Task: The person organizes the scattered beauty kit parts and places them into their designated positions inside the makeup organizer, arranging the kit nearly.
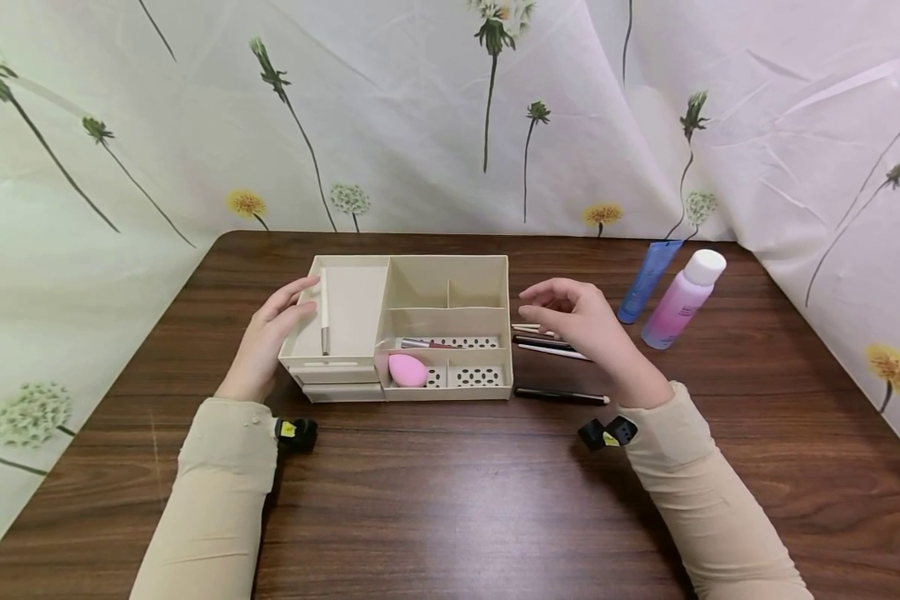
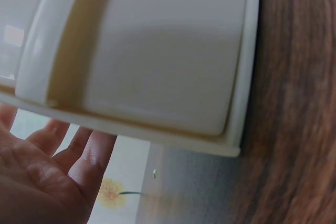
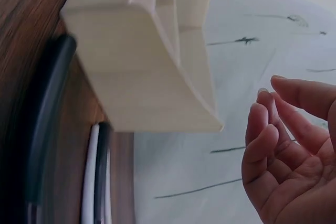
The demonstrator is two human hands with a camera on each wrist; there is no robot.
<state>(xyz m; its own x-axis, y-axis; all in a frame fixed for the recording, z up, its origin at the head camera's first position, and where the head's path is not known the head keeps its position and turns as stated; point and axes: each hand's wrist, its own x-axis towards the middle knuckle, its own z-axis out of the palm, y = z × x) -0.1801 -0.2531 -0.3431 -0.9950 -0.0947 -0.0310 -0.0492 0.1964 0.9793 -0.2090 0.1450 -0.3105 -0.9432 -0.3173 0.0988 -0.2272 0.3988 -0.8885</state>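
A cream desktop organizer [image 1: 450,395] with several compartments and two drawer fronts stands on the table. My left hand [image 1: 264,340] rests against its left side, fingers fairly straight; the left wrist view shows the palm alongside the organizer's edge. A slim white pen-like stick [image 1: 325,312] with a darker lower tip lies on the organizer's left top tray, near the left fingertips. My right hand [image 1: 581,321] hovers right of the organizer with loosely bent fingers, holding nothing. Inside the front compartments are a pink makeup sponge [image 1: 407,371] and a slender silver-and-red tube [image 1: 423,343].
Several slim black and white sticks [image 1: 555,350] lie right of the organizer, below the right hand. A black pen-like stick [image 1: 561,396] lies nearer. Farther right stand a blue tube [image 1: 647,283] and a pink bottle [image 1: 678,308] with a white cap. A floral cloth hangs behind.
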